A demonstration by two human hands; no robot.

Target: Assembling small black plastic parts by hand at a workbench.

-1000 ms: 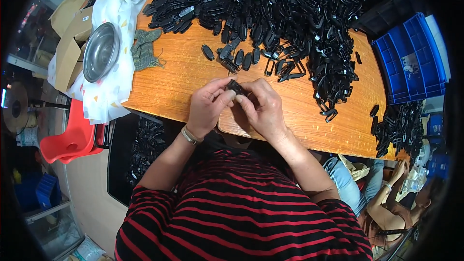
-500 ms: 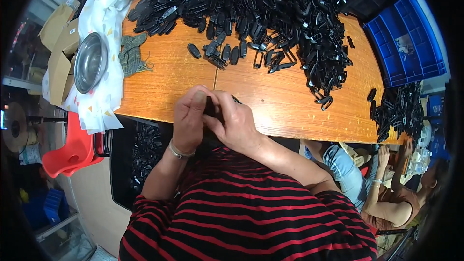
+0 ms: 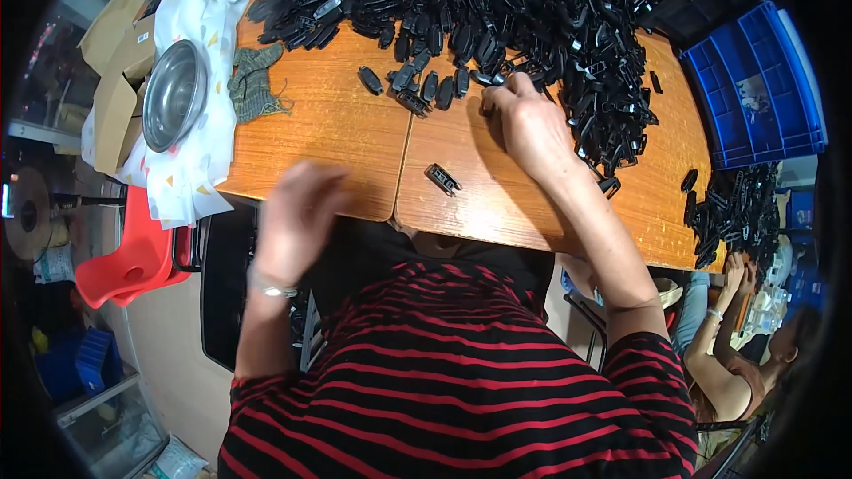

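A: Where does the work stand right now?

B: One small black plastic piece (image 3: pixel 442 178) lies by itself on bare wood near the front edge of the tabletop (image 3: pixel 337 137), just right of the seam between the two boards. I would judge it a finished one set aside, though that is only a guess from how it lies apart.

A: And the hands?

B: The right hand (image 3: pixel 531 124) reaches out to the near fringe of the big heap of black pieces (image 3: pixel 497 9), its fingers curled down among the loose ones. Whether its grip has closed on a piece I cannot tell; the fingertips are hidden. The left hand (image 3: pixel 297 217) hangs at the front edge, blurred, fingers loosely spread, with nothing visible in it.

A: So how much is left?

B: Nearly everything, by the look of it. The heap covers the whole far side of the tabletop and runs down its right edge (a short row of scattered pieces (image 3: pixel 422 84) sits between heap and seam). Against that, a single piece lies separate.

A: What else is around?

B: At the left edge a steel bowl (image 3: pixel 173 93) rests on a white patterned cloth (image 3: pixel 209 9), with a greenish knitted glove (image 3: pixel 256 84) just beside it. Off the right corner sits a blue crate (image 3: pixel 754 80). Below the left edge is a red stool (image 3: pixel 129 257), and another person (image 3: pixel 737 346) sits at the lower right near more black pieces.
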